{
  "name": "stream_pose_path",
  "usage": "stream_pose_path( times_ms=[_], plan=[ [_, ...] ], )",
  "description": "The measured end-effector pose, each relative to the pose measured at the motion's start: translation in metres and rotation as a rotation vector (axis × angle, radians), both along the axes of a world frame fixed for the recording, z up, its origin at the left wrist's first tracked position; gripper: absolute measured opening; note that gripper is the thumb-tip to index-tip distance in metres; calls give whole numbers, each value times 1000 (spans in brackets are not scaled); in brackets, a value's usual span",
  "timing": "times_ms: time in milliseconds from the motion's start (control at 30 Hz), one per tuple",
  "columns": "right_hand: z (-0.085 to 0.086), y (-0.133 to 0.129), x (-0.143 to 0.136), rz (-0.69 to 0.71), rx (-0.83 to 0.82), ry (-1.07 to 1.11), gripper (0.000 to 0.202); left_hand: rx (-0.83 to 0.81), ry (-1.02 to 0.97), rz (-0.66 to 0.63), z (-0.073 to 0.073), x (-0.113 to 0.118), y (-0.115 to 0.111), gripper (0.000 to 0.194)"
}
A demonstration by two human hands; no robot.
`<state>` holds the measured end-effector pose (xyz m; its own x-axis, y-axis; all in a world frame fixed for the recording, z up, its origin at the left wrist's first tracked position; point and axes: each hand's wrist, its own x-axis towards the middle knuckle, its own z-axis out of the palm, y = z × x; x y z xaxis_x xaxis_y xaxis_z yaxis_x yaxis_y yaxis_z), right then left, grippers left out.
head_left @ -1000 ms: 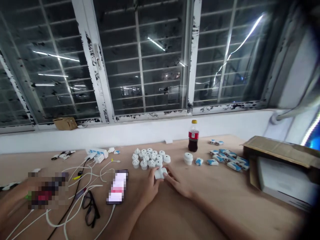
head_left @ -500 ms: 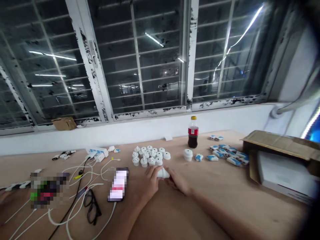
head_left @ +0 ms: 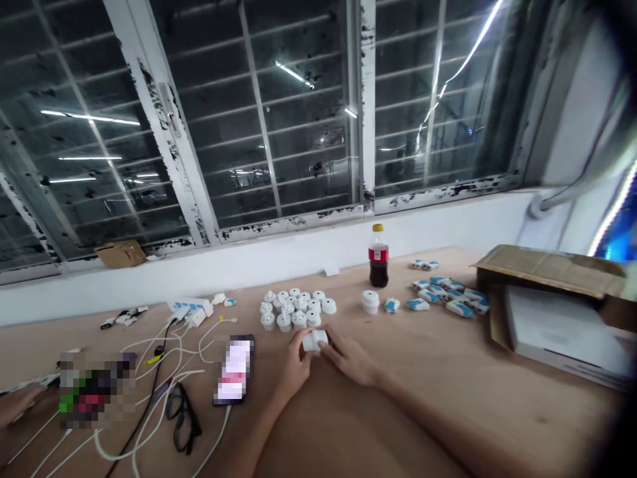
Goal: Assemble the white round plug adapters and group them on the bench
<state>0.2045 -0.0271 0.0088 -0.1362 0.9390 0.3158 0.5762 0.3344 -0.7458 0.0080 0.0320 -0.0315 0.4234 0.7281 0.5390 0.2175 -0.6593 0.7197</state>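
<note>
A white round plastic piece [head_left: 314,340] lies on its side between my hands, low over the table. My left hand [head_left: 294,364] is closed around its left end. On its right end the fingers of my right hand [head_left: 352,359] press against the piece. Just beyond stands a cluster of similar white round plastic pieces [head_left: 299,319], several with small dark holes in their tops. Apart from the cluster, to the right, is another white round piece [head_left: 370,302], seemingly two stacked parts.
Small blue-and-white parts [head_left: 440,292] are strewn at right, by an open cardboard box [head_left: 547,269]. A cola bottle [head_left: 379,259] stands near the wall. Left are a phone [head_left: 235,372], glasses [head_left: 183,418], tangled cables, a power strip [head_left: 192,309] and another person's hand [head_left: 20,402].
The white piece has turned in my hands, and my right-hand fingers have shifted onto its near side. The camera view has shifted slightly. At far left the other person's hand shows more.
</note>
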Motion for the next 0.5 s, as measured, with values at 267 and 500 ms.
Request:
stream_pose_path(
  times_ms=[267,500],
  plan=[
    [-5,0,-8,-31,-113,172,59,202,188,111,19,-11,-12,61],
    [7,3,-2,-128,14,126,52,149,258,165,12,-1,-10,49]
  ],
)
